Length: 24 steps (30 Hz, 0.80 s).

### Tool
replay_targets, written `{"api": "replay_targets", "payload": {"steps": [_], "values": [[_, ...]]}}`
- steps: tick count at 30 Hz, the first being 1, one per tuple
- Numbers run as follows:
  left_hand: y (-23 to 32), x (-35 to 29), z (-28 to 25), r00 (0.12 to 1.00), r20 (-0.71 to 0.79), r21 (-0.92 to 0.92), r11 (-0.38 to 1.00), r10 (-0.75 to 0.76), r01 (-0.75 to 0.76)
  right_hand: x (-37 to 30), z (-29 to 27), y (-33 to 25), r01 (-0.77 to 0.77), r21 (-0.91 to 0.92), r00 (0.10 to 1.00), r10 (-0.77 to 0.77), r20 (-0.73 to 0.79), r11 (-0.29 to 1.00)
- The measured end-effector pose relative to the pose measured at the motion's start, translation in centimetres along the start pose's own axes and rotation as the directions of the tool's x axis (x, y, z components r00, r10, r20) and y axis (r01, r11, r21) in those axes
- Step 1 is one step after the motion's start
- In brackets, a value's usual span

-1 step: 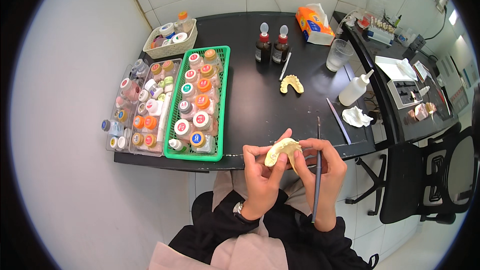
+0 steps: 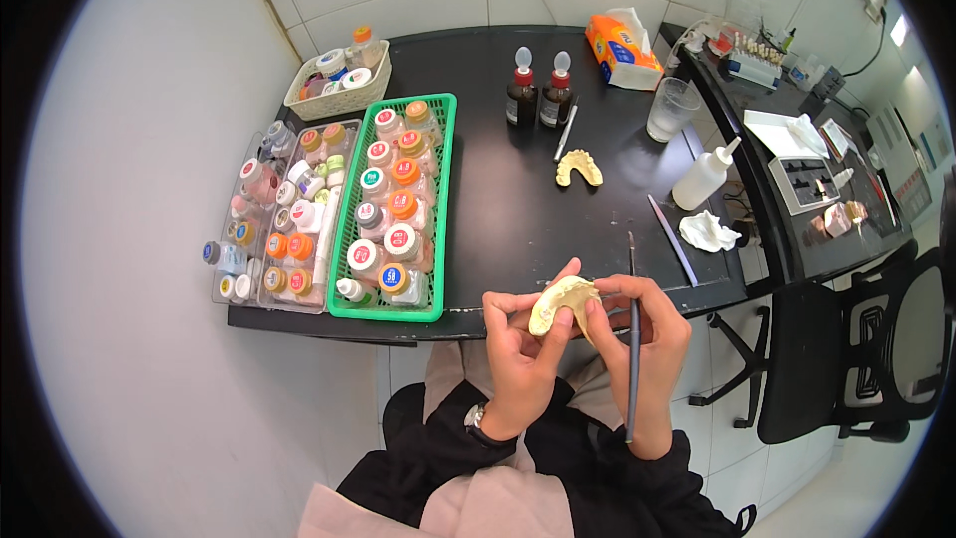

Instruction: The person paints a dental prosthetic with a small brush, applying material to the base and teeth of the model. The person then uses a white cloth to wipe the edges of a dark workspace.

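Note:
A pale yellow plaster dental cast (image 2: 561, 305) is held up just off the table's near edge. My left hand (image 2: 523, 354) grips it from the left, with the thumb on its face and fingers behind. On the other side, my right hand (image 2: 647, 344) steadies the cast with thumb and fingertips. A thin dark-handled brush (image 2: 634, 359) is also in that hand, nearly upright between the fingers, its tip pointing away from me. Farther off on the table lies a second cast (image 2: 580, 169), horseshoe-shaped and yellow.
Left on the black table (image 2: 498, 229) stand a green basket (image 2: 445, 209) of jars, a clear organizer (image 2: 264, 289) and a cream basket (image 2: 344, 100). Beyond are two brown dropper bottles (image 2: 521, 102), a glass (image 2: 672, 112), a white squeeze bottle (image 2: 700, 179), a file (image 2: 674, 242) and crumpled tissue (image 2: 708, 231).

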State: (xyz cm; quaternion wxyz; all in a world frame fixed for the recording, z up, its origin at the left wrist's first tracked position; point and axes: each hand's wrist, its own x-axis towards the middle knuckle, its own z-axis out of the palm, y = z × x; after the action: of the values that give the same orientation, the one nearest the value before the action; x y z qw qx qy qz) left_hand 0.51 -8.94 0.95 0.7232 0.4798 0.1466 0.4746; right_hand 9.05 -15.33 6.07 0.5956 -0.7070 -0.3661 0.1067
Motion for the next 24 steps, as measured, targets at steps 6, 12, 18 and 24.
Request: {"api": "replay_targets", "payload": {"steps": [6,12,18,24], "values": [[1.7,-1.2,-0.2,0.979,0.175,0.145,0.981,0.103,-0.129,0.5,-2.1,-0.6,-0.208,0.251,0.968,0.162,0.192,0.945],[2.9,-2.3,-0.8,0.956,0.229,0.088,0.974,0.186,-0.210,0.0,-3.0,-1.7,-0.330,0.335,0.918,0.218,0.330,0.882],[4.2,-2.9,-0.5,0.956,0.224,0.295,0.922,0.189,-0.252,-0.2,-3.1,-1.4,-0.292,0.361,0.913,0.147,0.380,0.885],[4.5,-3.0,-0.2,0.933,0.254,0.447,0.824,0.256,-0.348,0.1,-2.6,-0.5,-0.293,0.447,0.894,0.077,0.441,0.845]]}}
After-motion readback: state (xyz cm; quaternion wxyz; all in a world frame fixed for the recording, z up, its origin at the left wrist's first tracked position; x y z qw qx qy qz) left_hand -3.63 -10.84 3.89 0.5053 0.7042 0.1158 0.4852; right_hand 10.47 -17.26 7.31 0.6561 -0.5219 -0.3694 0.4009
